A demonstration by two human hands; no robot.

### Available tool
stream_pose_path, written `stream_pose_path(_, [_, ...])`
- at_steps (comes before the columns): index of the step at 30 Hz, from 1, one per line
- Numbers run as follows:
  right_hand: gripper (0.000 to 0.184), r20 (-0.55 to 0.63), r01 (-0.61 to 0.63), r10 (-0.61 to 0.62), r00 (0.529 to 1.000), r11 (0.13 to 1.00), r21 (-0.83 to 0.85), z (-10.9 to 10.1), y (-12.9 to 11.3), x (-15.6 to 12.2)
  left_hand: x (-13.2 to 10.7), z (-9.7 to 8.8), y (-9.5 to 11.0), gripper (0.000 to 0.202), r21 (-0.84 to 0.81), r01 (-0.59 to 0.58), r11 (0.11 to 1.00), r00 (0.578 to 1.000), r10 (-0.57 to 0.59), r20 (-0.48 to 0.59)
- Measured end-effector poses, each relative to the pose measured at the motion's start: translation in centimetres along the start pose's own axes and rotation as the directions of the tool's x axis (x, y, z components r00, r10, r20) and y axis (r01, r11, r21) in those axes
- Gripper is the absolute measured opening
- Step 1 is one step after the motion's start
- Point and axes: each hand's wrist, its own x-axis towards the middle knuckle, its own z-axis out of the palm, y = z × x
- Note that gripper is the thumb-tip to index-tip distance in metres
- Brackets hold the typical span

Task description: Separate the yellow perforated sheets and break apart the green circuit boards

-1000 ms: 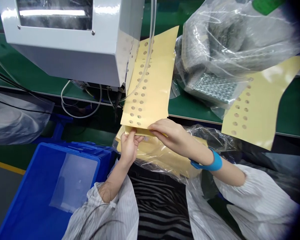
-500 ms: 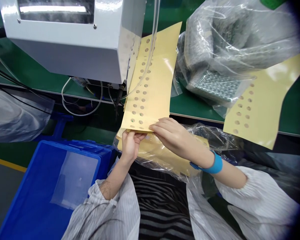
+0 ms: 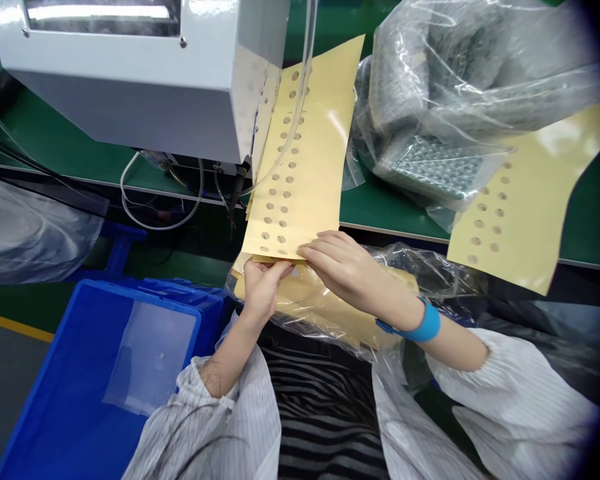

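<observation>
A long pale-yellow sheet with two columns of round holes lies lengthwise from far to near, along the right side of a glossy white box-shaped metal machine, its near end reaching past the edge of the green-topped bench. The left hand is at that near edge, thumb and fingers closed in what looks like a pinch on it (the exact contact is partly tucked under the sheet). The right hand, with a blue band at the wrist, has its fingers pressed together on the near right corner; its thumb is hidden, so I cannot tell whether it pinches too. The step in hand seems to be steadying or squaring this near edge, and the next move would call for a light, even hold at both corners so that the thin sheet does not crease. Just below the hands, more yellow sheets lie in clear, crinkled plastic. To the right on the bench sits a bulky clear plastic bag, partly over a second holed yellow sheet that overhangs the bench edge. At the near left is a blue plastic bin. No brand, label or writing can be read anywhere.
</observation>
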Motion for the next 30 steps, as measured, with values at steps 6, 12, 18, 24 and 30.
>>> stream_pose_path(6, [0.021,0.030,-0.026,0.026,0.999,1.000,-0.006,0.3,0.2,0.0,0.3,0.0,-0.7,0.034,0.040,-0.062,0.997,0.997,0.063,-0.036])
stream_pose_path(12, [0.023,0.041,-0.018,0.019,0.999,1.000,-0.019,0.7,0.3,0.0,0.5,-0.1,-1.4,0.030,0.113,-0.104,0.988,0.992,0.112,-0.064])
stream_pose_path(18, [0.028,0.035,0.014,-0.011,0.999,0.996,-0.085,1.2,0.4,0.0,0.7,0.0,-1.7,0.032,0.122,-0.140,0.983,0.983,0.153,-0.100])
stream_pose_path(24, [0.024,-0.066,-0.045,0.044,0.997,0.999,-0.019,1.4,1.2,-0.4,0.9,-0.4,-1.7,0.030,0.221,-0.119,0.968,0.976,0.155,-0.155])
stream_pose_path(30, [0.021,-0.170,-0.167,0.187,0.968,0.978,0.123,1.3,2.0,-0.7,1.0,-1.0,-1.5,0.030,0.133,-0.055,0.990,0.982,0.078,-0.173])
